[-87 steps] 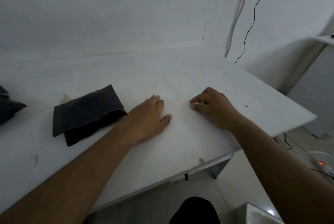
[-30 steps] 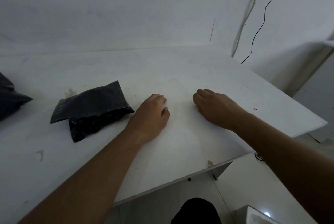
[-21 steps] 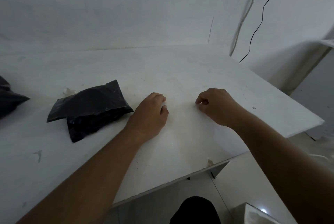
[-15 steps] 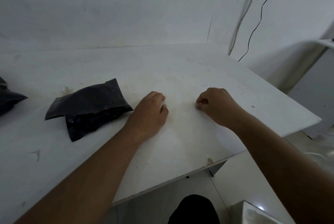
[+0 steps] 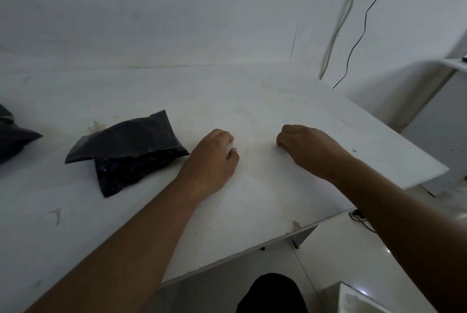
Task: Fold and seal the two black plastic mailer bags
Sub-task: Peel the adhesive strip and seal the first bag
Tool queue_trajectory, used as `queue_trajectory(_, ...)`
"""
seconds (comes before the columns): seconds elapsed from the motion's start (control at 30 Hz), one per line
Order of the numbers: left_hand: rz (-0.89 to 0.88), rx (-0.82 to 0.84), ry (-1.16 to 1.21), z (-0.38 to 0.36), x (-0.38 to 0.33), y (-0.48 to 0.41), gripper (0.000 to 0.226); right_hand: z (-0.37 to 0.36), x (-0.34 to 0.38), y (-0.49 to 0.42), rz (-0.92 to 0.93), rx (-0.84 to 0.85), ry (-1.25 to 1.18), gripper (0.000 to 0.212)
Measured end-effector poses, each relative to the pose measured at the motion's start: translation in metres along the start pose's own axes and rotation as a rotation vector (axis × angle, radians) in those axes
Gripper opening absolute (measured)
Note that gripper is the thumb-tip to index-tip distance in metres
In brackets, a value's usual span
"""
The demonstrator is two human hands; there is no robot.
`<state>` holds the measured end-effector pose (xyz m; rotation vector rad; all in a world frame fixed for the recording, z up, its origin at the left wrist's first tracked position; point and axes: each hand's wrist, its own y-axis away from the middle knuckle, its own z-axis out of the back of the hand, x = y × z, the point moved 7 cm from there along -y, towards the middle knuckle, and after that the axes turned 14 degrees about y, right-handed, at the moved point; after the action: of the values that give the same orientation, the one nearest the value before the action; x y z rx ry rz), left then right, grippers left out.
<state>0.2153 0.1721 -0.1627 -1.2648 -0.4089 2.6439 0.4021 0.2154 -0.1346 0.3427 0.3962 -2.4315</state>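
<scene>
Two bare hands rest on the white flat bench in the head view, side by side and a little apart, neither touching the other.

1. The left hand lies knuckles-up near the middle of the bench. Its grip is closed: the fingers are curled under the palm, the thumb lies against the forefinger, and nothing shows inside it.
2. The right hand lies to the right of it, also knuckles-up. Its grip is drawn into a fist, the fingertips tucked in, with nothing visible in it.
3. The folded black plastic mailer bag lies flat on the bench just left of the left hand, close to the wrist but apart from it. One flap is folded over the bulkier lower part and sits at a slight angle across it.
4. The second black plastic mailer bag lies at the left edge of the frame, well apart from both hands and partly cut off; its fold cannot be told.
5. A thin black cable hangs down the white wall behind the right corner of the bench.
</scene>
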Motion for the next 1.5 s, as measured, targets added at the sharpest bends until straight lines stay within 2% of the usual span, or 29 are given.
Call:
queue_trajectory(0.1,0.005,-0.003,0.002,0.000,0.000,0.000,0.032,0.004,0.006,0.001,0.102,-0.072,0.079,0.008)
queue_trajectory(0.3,0.004,-0.008,-0.008,0.000,0.000,-0.001,0.031,0.007,0.010,-0.006,0.212,-0.093,0.103,0.011)
queue_trajectory(0.43,0.007,-0.010,-0.007,0.000,0.000,-0.001,0.030,0.004,0.007,-0.015,0.129,-0.069,0.050,0.004)
queue_trajectory(0.67,0.004,-0.014,-0.004,0.000,-0.001,-0.001,0.030,0.001,0.005,-0.025,-0.021,-0.043,-0.142,0.007)
queue_trajectory(0.87,-0.002,-0.018,0.005,0.000,-0.001,-0.001,0.029,-0.014,-0.005,-0.028,-0.143,0.088,-0.376,0.014)
queue_trajectory(1.13,-0.003,-0.025,0.020,0.000,0.000,-0.001,0.030,-0.015,-0.012,-0.023,-0.166,0.163,-0.450,0.035)
queue_trajectory(1.27,-0.008,-0.025,0.023,0.000,0.000,-0.001,0.029,-0.007,-0.012,-0.026,-0.137,0.144,-0.401,0.016)
queue_trajectory(1.4,-0.011,-0.025,0.026,0.000,0.001,-0.001,0.029,-0.002,-0.014,-0.024,-0.127,0.102,-0.423,0.012)
queue_trajectory(1.5,-0.009,-0.016,0.026,0.000,-0.001,-0.001,0.031,0.009,-0.019,-0.025,-0.199,0.003,-0.523,0.009)
